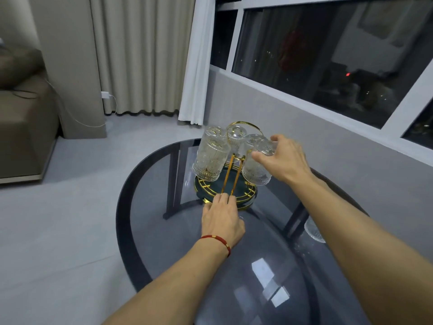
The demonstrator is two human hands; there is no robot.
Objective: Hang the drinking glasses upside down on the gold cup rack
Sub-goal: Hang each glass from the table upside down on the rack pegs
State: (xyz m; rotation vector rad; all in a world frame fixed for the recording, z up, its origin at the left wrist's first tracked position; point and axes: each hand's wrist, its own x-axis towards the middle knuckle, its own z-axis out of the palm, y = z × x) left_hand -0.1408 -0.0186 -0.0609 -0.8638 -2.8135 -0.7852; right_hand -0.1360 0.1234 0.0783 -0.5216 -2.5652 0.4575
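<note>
The gold cup rack (234, 177) with a dark green round base and a gold ring handle stands at the far side of the glass table. Several patterned clear glasses hang upside down on it, one at the left (210, 158) and others behind. My right hand (284, 160) grips the base of an upside-down glass (256, 167) on the rack's right side. My left hand (222, 216) rests on the near rim of the rack's base, fingers bent onto it. One more glass (314, 231) stands on the table at the right, partly hidden by my right forearm.
The round smoked-glass table (164, 242) has a dark rim and dark legs showing through. A grey wall with a window runs along the right. A sofa (21, 127) stands at the left, curtains and a charger cable behind.
</note>
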